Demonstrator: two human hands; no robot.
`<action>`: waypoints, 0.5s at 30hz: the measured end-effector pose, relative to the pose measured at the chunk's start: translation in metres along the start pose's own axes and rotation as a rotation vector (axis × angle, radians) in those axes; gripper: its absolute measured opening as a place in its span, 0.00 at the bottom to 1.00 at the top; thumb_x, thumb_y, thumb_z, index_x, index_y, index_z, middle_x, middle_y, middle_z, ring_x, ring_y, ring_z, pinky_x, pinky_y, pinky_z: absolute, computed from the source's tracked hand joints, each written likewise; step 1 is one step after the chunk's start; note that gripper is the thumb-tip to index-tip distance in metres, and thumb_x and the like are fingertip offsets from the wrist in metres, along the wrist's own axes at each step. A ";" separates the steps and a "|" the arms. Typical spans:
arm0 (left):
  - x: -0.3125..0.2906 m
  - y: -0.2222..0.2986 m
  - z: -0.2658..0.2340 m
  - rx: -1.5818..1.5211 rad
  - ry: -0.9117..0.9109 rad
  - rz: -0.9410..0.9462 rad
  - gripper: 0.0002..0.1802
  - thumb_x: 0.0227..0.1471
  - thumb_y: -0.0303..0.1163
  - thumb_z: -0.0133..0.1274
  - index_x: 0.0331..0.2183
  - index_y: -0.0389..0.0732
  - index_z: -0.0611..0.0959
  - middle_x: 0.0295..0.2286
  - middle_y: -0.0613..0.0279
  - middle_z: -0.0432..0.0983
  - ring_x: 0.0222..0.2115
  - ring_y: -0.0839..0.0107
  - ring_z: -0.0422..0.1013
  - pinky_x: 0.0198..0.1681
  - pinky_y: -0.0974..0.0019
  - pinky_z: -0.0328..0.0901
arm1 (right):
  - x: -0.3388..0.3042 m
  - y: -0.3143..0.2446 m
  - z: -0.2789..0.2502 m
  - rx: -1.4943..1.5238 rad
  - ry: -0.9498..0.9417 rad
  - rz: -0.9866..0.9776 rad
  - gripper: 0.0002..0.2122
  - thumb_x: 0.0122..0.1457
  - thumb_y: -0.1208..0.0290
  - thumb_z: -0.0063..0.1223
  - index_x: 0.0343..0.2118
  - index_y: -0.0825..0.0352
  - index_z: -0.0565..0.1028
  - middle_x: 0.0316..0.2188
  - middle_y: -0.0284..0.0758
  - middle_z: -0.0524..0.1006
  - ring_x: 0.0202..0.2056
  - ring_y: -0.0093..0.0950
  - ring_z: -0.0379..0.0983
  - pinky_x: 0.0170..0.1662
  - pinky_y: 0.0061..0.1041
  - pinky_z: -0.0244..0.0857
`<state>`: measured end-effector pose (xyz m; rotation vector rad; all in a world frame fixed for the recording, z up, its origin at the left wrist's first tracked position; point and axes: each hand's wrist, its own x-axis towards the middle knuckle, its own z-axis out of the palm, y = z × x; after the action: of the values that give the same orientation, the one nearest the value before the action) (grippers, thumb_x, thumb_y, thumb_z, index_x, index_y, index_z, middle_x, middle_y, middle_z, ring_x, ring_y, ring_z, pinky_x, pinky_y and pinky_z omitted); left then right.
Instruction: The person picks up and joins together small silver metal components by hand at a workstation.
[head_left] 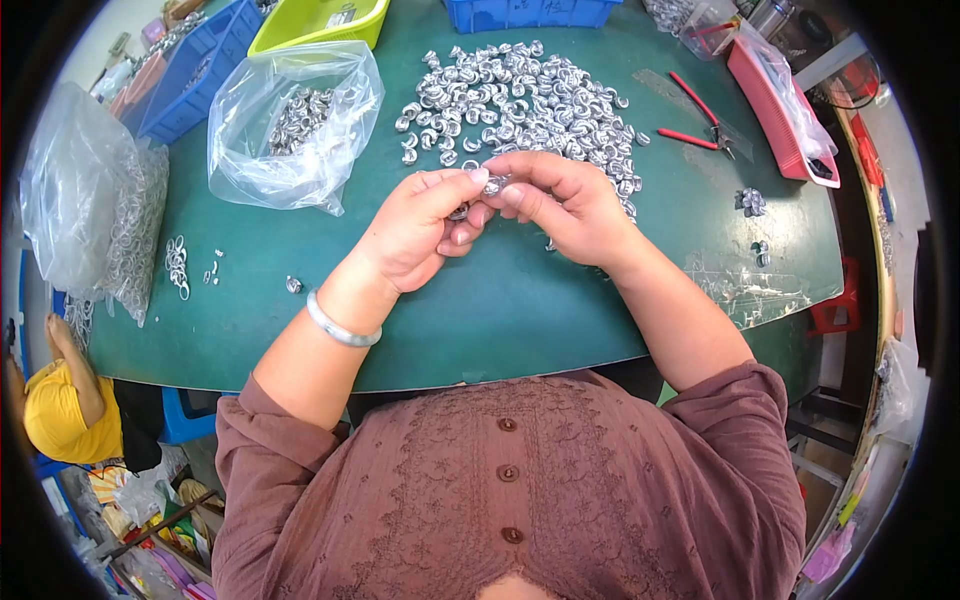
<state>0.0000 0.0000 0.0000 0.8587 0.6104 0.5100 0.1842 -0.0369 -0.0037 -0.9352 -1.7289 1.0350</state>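
Note:
Both hands meet above the green table, in front of a wide heap of small silver metal pieces [540, 95]. Between the fingertips is a small silver metal piece [494, 186], with a ring showing just beyond them. My left hand [415, 225] pinches it with thumb and forefinger, its other fingers curled; more metal glints under the thumb, mostly covered. My right hand [570, 205] grips the same piece from the other side, thumb and forefinger pressed together. A silver bangle [342, 320] circles my left wrist.
A clear plastic bag of metal pieces [275, 160] stands left of the heap, beside a fuller bag of rings [135, 220]. Red-handled pliers [700, 125] and a pink basket [775, 110] lie right. Blue [530, 14] and yellow-green bins [310, 30] line the back. Another person [68, 405] sits lower left.

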 end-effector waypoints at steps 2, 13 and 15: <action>0.000 0.000 0.001 -0.120 -0.067 0.038 0.13 0.51 0.35 0.44 0.32 0.35 0.74 0.21 0.69 0.66 0.16 0.84 0.56 0.17 0.83 0.51 | 0.000 -0.003 0.000 0.115 0.046 0.073 0.11 0.57 0.76 0.41 0.43 0.68 0.68 0.29 0.29 0.72 0.28 0.16 0.66 0.33 0.16 0.63; -0.002 -0.001 0.004 -0.074 -0.097 0.121 0.13 0.52 0.33 0.44 0.35 0.35 0.74 0.23 0.69 0.67 0.19 0.83 0.57 0.20 0.82 0.53 | 0.000 -0.008 -0.003 0.008 0.108 0.105 0.11 0.57 0.76 0.39 0.42 0.68 0.69 0.26 0.28 0.72 0.27 0.15 0.66 0.32 0.15 0.63; -0.003 0.000 0.004 -0.058 -0.099 0.126 0.13 0.52 0.33 0.44 0.35 0.35 0.74 0.23 0.69 0.67 0.19 0.83 0.58 0.21 0.81 0.53 | 0.000 -0.007 -0.003 -0.008 0.106 0.108 0.11 0.57 0.76 0.39 0.42 0.68 0.69 0.26 0.28 0.72 0.27 0.15 0.66 0.32 0.15 0.63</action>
<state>0.0009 -0.0039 0.0024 0.8658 0.4513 0.5929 0.1860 -0.0391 0.0038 -1.0796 -1.6113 1.0296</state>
